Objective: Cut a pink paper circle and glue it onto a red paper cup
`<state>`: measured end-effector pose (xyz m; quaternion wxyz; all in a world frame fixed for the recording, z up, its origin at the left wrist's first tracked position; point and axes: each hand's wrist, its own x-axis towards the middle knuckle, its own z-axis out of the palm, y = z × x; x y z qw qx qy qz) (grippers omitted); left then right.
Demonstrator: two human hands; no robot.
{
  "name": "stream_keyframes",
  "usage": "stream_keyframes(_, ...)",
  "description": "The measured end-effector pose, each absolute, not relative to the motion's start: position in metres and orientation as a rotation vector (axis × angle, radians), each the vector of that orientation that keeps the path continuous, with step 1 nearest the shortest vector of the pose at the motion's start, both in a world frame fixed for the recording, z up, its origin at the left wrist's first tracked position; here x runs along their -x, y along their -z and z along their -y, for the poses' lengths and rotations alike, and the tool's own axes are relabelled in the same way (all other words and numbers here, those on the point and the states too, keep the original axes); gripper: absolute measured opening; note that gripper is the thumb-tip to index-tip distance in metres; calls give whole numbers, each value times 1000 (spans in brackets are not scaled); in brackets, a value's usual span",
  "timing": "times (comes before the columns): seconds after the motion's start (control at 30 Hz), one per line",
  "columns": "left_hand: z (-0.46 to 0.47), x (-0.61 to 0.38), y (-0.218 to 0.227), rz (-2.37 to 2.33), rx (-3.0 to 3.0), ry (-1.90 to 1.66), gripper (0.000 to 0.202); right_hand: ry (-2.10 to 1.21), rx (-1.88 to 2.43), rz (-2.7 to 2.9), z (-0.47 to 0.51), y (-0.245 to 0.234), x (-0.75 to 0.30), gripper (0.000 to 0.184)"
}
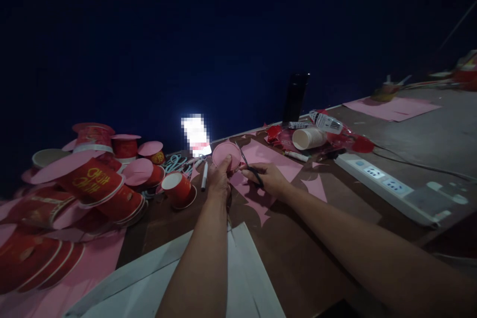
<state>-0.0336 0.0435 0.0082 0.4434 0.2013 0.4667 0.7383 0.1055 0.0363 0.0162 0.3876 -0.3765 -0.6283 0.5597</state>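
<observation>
Near the middle of the table, my left hand (219, 176) pinches a round pink paper disc (223, 151), thumb on its upper face. A thin ring shows just inside the disc's edge; whether anything sits beneath it is hidden. Closed around dark-handled scissors (253, 174) is my right hand (270, 177), and the blades point up and left beside the disc's right edge. Under and beyond the hands lies a cut pink paper sheet (279, 156). A pink offcut (315, 189) rests to the right. Left of my left hand are a white marker (204, 176) and a red paper cup (179, 189).
Several red cups with pink discs (93, 176) crowd the left side. A bright, blurred-out screen (196, 131) stands behind. On the right are a white power strip (387, 184), stacked paper cups (308, 138) in plastic wrap and pink sheets (391, 108). A white board (246, 268) lies in front.
</observation>
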Motion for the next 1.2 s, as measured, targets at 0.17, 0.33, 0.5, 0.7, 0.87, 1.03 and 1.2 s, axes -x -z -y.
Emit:
stream_keyframes(0.17, -43, 34, -9, -1139, -516, -1834, 38, -1443, 986, 1595, -36, -18, -105, 48)
stream_keyframes(0.33, -44, 35, -6, -1149, -541, -1796, 42, -1425, 994, 1622, -36, -18, -106, 44)
stream_keyframes(0.5, -44, 35, -6, -1136, -538, -1794, 42, -1426, 997, 1614, -38, -14, -107, 44)
stream_keyframes(0.7, -42, 33, -10, -1133, -521, -1798, 40, -1438, 997, 1562, -36, -17, -105, 48)
stream_keyframes(0.87, -42, 33, -10, -1128, -514, -1788, 40, -1431, 1015, 1573, -36, -18, -105, 46)
stream_keyframes(1.03, -43, 34, -9, -1135, -504, -1778, 41, -1449, 1035, 1559, -36, -16, -106, 45)
stream_keyframes(1.2, -42, 33, -10, -1106, -513, -1800, 40, -1448, 1023, 1562, -36, -18, -106, 42)
